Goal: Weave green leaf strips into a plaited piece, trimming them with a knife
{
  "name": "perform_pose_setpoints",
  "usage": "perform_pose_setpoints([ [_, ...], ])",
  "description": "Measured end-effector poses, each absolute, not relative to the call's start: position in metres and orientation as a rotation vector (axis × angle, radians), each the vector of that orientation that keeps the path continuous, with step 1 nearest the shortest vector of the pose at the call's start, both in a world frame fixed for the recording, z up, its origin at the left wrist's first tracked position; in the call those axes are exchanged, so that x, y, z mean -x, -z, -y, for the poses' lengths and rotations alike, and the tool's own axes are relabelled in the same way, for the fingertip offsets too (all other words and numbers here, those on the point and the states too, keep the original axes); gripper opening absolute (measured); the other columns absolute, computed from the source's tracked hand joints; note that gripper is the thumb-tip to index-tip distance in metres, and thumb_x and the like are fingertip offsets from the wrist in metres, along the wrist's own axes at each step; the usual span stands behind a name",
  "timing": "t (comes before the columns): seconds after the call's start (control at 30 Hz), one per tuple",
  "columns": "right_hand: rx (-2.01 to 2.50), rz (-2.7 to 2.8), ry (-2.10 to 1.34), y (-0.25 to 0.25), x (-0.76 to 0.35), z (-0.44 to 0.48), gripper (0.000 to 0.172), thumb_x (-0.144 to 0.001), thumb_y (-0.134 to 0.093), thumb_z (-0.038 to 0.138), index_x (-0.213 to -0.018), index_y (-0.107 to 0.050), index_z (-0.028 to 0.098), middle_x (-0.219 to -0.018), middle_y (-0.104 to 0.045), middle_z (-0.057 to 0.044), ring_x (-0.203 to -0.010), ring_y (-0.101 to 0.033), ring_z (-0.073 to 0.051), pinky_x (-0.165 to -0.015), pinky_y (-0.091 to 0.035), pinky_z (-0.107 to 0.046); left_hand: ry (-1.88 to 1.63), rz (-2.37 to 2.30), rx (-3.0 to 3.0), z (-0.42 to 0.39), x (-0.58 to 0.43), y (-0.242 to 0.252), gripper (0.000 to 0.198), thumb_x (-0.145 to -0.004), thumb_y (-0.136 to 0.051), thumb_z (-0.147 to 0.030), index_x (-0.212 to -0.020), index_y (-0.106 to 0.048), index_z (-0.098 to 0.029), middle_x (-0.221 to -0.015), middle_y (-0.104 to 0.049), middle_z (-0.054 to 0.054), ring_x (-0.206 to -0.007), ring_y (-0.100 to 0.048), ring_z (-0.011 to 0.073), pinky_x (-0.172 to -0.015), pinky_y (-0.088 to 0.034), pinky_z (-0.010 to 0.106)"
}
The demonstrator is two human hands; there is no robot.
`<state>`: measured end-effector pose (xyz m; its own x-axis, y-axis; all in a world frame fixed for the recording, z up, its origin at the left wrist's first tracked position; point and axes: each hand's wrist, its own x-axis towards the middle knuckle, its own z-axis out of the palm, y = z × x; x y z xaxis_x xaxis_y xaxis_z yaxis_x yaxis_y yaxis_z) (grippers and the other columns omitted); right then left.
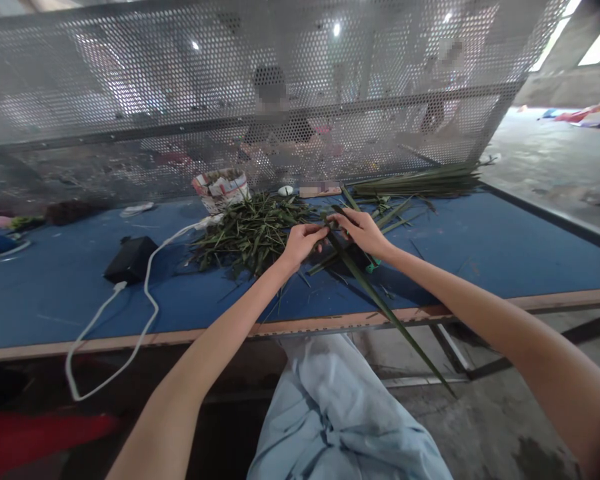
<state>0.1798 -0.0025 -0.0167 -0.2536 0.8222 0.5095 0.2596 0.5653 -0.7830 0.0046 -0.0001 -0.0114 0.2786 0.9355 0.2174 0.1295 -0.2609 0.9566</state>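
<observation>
A long green leaf strip (375,293) slants from between my hands down past the table's front edge. My left hand (304,241) is closed, thumb and fingers pinching the strip near its upper end. Just to the right, my right hand (359,230) also pinches the leaf, its fingers bent and nearly touching the left ones. Left of my hands lies a heap of short cut leaf pieces (253,233). Beneath my right hand a dark object with a green bit (373,265) is mostly hidden.
A bundle of long leaves (420,181) lies at the back right of the blue table (520,247). A paper-lined container (223,189) stands behind the heap. A black box (131,260) with a white cable (153,303) is at left. Perforated metal panel (180,87) behind; a person beyond it.
</observation>
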Motion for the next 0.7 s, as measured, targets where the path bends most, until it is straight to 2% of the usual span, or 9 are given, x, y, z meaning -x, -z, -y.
perform_pose_setpoints([
  [0.17,0.904,1.698,-0.807,0.0189,-0.1767,0.0043,0.05,-0.093,-0.035,0.063,-0.106,-0.061,0.023,-0.073,-0.052,-0.002,-0.061,-0.048,-0.014,-0.056,-0.04,-0.027,-1.098,-0.97,-1.513,-0.0032,-0.0023,0.0119,0.025,-0.074,-0.069,-0.034,-0.06,-0.063,-0.015,-0.058,-0.06,0.002,-0.046,-0.049,0.0087,-0.049,-0.038,0.024],
  [0.33,0.988,1.57,-0.8,0.0163,-0.1762,-0.0012,0.046,-0.094,-0.029,0.065,-0.105,-0.049,0.025,-0.063,-0.049,0.001,-0.053,-0.046,-0.014,-0.05,-0.039,-0.028,-1.084,-0.971,-1.549,-0.0044,-0.0016,0.013,0.03,-0.073,-0.07,-0.039,-0.058,-0.062,-0.015,-0.058,-0.06,0.002,-0.047,-0.049,0.0085,-0.051,-0.039,0.024],
  [0.4,0.981,1.575,-0.829,0.0151,-0.1765,-0.002,0.042,-0.093,-0.034,0.064,-0.1,-0.047,0.025,-0.063,-0.05,0.001,-0.049,-0.044,-0.012,-0.046,-0.036,-0.026,-1.074,-0.955,-1.559,-0.0046,-0.0018,0.0134,0.03,-0.073,-0.07,-0.039,-0.058,-0.062,-0.015,-0.058,-0.06,0.001,-0.046,-0.049,0.0084,-0.051,-0.038,0.024],
  [0.5,0.939,1.664,-0.84,0.0137,-0.177,0.0002,0.039,-0.086,-0.051,0.062,-0.093,-0.054,0.023,-0.067,-0.055,0.0,-0.05,-0.046,-0.011,-0.045,-0.037,-0.026,-1.06,-0.935,-1.562,-0.0036,-0.0023,0.0129,0.027,-0.073,-0.071,-0.037,-0.059,-0.063,-0.015,-0.058,-0.06,0.001,-0.046,-0.049,0.0085,-0.05,-0.038,0.025],
  [0.7,0.895,1.618,-0.822,0.0152,-0.1791,0.0004,0.036,-0.073,-0.069,0.051,-0.09,-0.065,0.019,-0.072,-0.064,-0.003,-0.06,-0.057,-0.015,-0.056,-0.047,-0.029,-1.019,-0.905,-1.61,-0.0009,-0.003,0.0123,0.027,-0.073,-0.071,-0.037,-0.06,-0.064,-0.014,-0.059,-0.061,0.002,-0.045,-0.049,0.0084,-0.051,-0.038,0.025],
])
